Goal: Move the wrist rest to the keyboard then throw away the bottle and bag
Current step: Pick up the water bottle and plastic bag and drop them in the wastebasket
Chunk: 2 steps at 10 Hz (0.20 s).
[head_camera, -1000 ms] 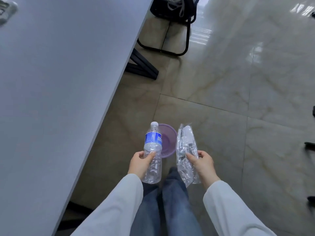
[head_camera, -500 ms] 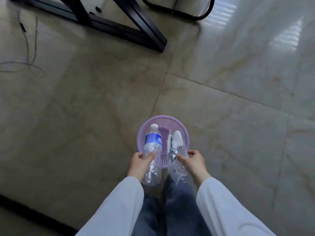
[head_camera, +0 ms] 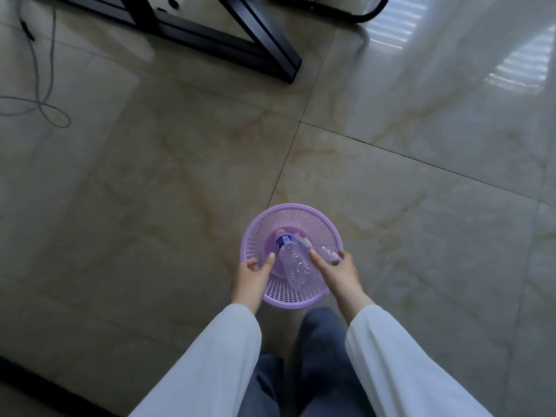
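Your hands (head_camera: 251, 276) (head_camera: 341, 273) hang open over the bin (head_camera: 319, 219), bottle (head_camera: 296, 266) inside; it's empty, light, crushable, so grab mid-body.

Between the fingers (head_camera: 269, 260), the clear bottle (head_camera: 296, 264) carries a blue label inside a lilac lattice basket (head_camera: 325, 227); the floor (head_camera: 150, 191) is beige-veined tile.

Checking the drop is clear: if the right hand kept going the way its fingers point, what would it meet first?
Probably the bag just past the fingertips of the right hand, lying inside the purple basket beside the bottle. Depth is unclear.
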Tool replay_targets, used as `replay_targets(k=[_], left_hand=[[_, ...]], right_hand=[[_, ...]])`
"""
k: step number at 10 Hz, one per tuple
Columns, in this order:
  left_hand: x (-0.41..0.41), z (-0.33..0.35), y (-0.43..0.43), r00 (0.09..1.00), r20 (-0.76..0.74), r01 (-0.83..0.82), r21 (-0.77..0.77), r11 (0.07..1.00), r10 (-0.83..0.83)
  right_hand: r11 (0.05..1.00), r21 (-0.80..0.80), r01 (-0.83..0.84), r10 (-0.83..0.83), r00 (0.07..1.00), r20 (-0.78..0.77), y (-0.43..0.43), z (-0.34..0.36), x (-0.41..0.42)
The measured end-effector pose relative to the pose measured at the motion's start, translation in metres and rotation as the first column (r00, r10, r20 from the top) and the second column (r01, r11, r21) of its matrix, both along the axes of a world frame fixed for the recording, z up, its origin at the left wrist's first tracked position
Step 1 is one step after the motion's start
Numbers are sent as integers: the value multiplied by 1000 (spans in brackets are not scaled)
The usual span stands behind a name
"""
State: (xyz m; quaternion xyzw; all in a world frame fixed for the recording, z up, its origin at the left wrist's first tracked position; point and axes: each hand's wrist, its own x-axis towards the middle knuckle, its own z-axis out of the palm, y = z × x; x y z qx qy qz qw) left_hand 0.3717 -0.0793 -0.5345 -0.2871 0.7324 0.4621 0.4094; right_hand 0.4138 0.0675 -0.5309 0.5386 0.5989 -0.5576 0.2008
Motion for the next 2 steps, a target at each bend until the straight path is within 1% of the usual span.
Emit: replay_targets(k=[1, 2], left_hand=[[-3, 27, 11, 998, -8, -66, 25, 998, 66], [-7, 68, 30, 994, -59, -89, 71, 993, 94]], right_hand=[[998, -6, 66, -66, 996, -54, -5, 26, 3], [981, -52, 188, -194, 969, -155, -10, 63, 3]])
